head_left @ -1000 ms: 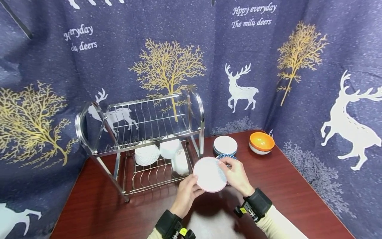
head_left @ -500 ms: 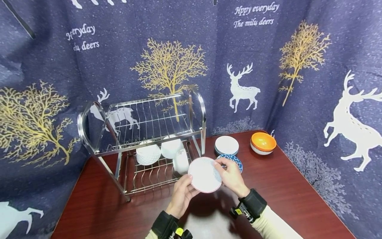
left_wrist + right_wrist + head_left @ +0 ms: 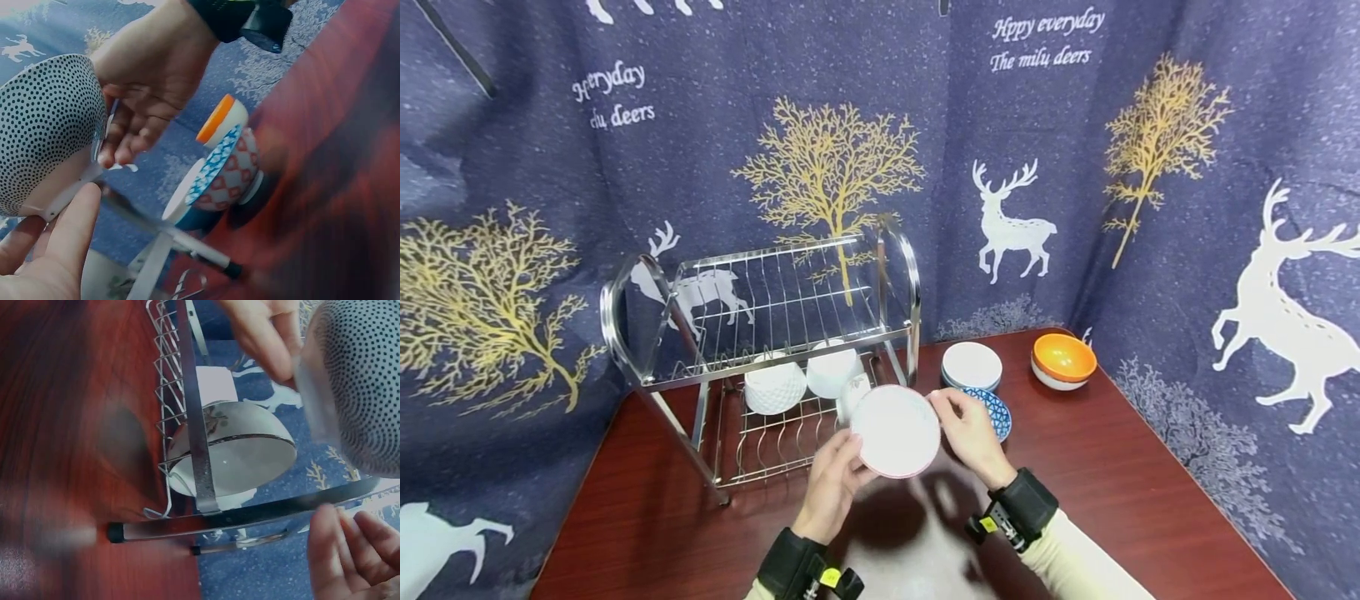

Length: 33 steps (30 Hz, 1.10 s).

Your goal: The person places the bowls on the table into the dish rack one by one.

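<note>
A bowl (image 3: 895, 431) with a white inside, thin pink rim and black-dotted outside (image 3: 50, 119) is held up before the dish rack. My left hand (image 3: 831, 487) grips it by its foot, with the thumb (image 3: 78, 225) against the base. My right hand (image 3: 972, 437) is beside the bowl's right rim in the head view. In the right wrist view, a gap shows between the right fingers (image 3: 337, 544) and the dotted bowl. Just beyond the right hand stands a blue-patterned bowl (image 3: 994, 414). A floral white bowl (image 3: 250, 450) leans in the rack's lower tier, partly hidden in the head view.
The two-tier metal dish rack (image 3: 775, 354) stands left of centre; its lower tier also bears a textured white bowl (image 3: 773, 390) and a plain white bowl (image 3: 832, 372). At the back right are stacked white bowls (image 3: 972, 364) and an orange bowl (image 3: 1063, 357) on the wooden table (image 3: 1120, 467).
Both hands and the dotted bowl have moved left towards the rack. My right hand has slipped from over the rim to its edge, and more of the blue-patterned bowl shows.
</note>
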### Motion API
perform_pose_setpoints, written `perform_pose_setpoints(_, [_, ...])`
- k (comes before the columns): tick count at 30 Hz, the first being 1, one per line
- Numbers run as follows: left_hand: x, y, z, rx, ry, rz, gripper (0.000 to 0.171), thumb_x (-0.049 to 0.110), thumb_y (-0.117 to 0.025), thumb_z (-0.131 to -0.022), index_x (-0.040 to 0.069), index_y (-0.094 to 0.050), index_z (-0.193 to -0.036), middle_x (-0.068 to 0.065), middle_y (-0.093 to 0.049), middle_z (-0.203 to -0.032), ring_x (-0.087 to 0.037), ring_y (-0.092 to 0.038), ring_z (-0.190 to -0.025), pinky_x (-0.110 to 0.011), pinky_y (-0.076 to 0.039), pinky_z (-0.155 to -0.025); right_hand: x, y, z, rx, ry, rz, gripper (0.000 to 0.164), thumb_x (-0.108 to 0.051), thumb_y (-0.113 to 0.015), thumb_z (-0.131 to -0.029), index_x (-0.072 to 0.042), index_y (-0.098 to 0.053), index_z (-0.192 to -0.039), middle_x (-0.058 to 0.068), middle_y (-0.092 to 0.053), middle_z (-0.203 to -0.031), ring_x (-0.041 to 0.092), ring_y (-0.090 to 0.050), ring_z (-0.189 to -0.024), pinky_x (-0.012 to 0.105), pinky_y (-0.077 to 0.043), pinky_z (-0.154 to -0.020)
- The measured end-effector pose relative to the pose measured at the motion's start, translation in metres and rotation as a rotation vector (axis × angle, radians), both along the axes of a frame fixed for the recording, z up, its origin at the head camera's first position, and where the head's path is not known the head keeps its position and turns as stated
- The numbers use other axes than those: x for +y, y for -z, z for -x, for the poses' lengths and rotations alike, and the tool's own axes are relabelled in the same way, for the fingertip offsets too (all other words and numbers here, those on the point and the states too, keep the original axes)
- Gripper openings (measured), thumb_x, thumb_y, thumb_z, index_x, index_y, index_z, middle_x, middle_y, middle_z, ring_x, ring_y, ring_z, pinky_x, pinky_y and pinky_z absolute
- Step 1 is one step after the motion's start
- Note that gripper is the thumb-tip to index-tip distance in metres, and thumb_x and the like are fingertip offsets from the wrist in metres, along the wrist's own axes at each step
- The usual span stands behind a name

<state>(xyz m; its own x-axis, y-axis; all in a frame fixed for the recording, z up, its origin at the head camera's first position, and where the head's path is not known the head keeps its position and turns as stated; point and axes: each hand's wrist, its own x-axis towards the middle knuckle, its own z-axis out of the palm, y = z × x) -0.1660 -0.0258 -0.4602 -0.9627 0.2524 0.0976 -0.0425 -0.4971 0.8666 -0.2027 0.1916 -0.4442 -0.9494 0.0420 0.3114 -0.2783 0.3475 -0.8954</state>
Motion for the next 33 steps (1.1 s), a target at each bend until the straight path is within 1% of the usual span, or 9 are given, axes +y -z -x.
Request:
perform_pose_setpoints(4, [-0.012, -0.005, 0.001, 0.014, -0.063, 0.026, 0.02, 0.016, -0.051, -0.097, 0.001, -0.055, -0.109, -0.008, -0.06, -0.101, -0.017, -0.064, -0.089, -0.039, -0.055, -0.081, -0.01, -0.012, -0.004, 0.01, -0.059, 0.047, 0.022, -0.013, -0.052, -0.099, 0.004, -0.066, -0.101, 0.012, -0.067, -0.088, 0.02, -0.065, -0.079, 0.033, -0.055, -0.073])
perform_pose_setpoints(6, [-0.018, -0.007, 0.001, 0.027, -0.094, 0.05, 0.021, 0.016, -0.051, -0.097, 0.0, -0.055, -0.111, -0.009, -0.06, -0.103, -0.017, -0.064, -0.09, -0.037, -0.055, -0.08, -0.014, -0.013, -0.004, 0.005, -0.067, 0.063, 0.023, -0.012, -0.051, -0.099, 0.006, -0.065, -0.104, 0.017, -0.067, -0.093, 0.024, -0.065, -0.083, 0.034, -0.055, -0.076])
perform_pose_setpoints(9, [-0.025, -0.01, 0.002, 0.035, -0.132, 0.068, 0.023, 0.015, -0.052, -0.097, -0.001, -0.053, -0.113, -0.01, -0.058, -0.107, -0.017, -0.064, -0.09, -0.036, -0.055, -0.081, -0.013, 0.0, 0.004, -0.003, -0.052, 0.047, 0.027, -0.019, -0.051, -0.1, 0.003, -0.065, -0.106, 0.018, -0.067, -0.097, 0.028, -0.064, -0.087, 0.033, -0.053, -0.078])
perform_pose_setpoints(12, [-0.032, -0.013, 0.003, 0.038, -0.16, 0.09, 0.024, 0.014, -0.053, -0.097, -0.002, -0.052, -0.114, -0.011, -0.057, -0.107, -0.016, -0.063, -0.089, -0.036, -0.055, -0.081, -0.013, 0.014, 0.013, -0.014, -0.016, 0.004, 0.031, -0.03, -0.053, -0.099, -0.004, -0.068, -0.106, 0.01, -0.068, -0.096, 0.022, -0.062, -0.089, 0.032, -0.05, -0.08])
perform_pose_setpoints(16, [-0.04, -0.014, 0.004, 0.039, -0.203, 0.111, 0.024, 0.012, -0.054, -0.096, -0.003, -0.05, -0.115, -0.011, -0.056, -0.109, -0.017, -0.063, -0.092, -0.037, -0.055, -0.083, -0.016, 0.018, 0.016, -0.034, -0.004, -0.007, 0.029, -0.033, -0.055, -0.097, -0.008, -0.07, -0.103, 0.005, -0.069, -0.094, 0.016, -0.061, -0.088, 0.035, -0.05, -0.082])
perform_pose_setpoints(20, [-0.044, -0.015, 0.005, 0.023, -0.26, 0.114, 0.025, 0.01, -0.056, -0.095, -0.002, -0.051, -0.115, -0.01, -0.057, -0.11, -0.017, -0.063, -0.096, -0.039, -0.054, -0.085, -0.019, 0.02, 0.016, -0.061, -0.004, 0.007, 0.029, -0.034, -0.055, -0.097, -0.008, -0.07, -0.101, 0.005, -0.069, -0.092, 0.022, -0.063, -0.087, 0.033, -0.05, -0.08])
perform_pose_setpoints(24, [-0.047, -0.017, 0.007, 0.01, -0.352, 0.13, 0.027, 0.01, -0.059, -0.094, -0.003, -0.051, -0.116, -0.008, -0.059, -0.106, -0.015, -0.063, -0.095, -0.036, -0.054, -0.085, -0.021, 0.021, 0.017, -0.096, -0.007, 0.017, 0.035, -0.036, -0.052, -0.098, -0.006, -0.07, -0.101, 0.009, -0.07, -0.092, 0.029, -0.065, -0.085, 0.033, -0.053, -0.077])
perform_pose_setpoints(29, [-0.048, -0.018, 0.011, 0.013, -0.483, 0.141, 0.029, 0.003, -0.062, -0.091, -0.005, -0.05, -0.116, -0.008, -0.056, -0.1, -0.012, -0.061, -0.091, -0.032, -0.055, -0.083, -0.022, 0.022, 0.017, -0.102, -0.017, 0.046, 0.043, -0.039, -0.05, -0.099, 0.0, -0.069, -0.101, 0.013, -0.069, -0.093, 0.029, -0.067, -0.082, 0.033, -0.055, -0.075])
perform_pose_setpoints(33, [-0.05, -0.018, 0.015, 0.043, -0.599, 0.252, 0.038, 0.004, -0.066, -0.088, -0.005, -0.049, -0.12, -0.009, -0.053, -0.106, -0.012, -0.059, -0.095, -0.023, -0.053, -0.081, -0.022, 0.023, 0.017, -0.096, -0.018, 0.05, 0.046, -0.04, -0.05, -0.098, 0.002, -0.068, -0.101, 0.014, -0.069, -0.091, 0.03, -0.067, -0.082, 0.033, -0.055, -0.074])
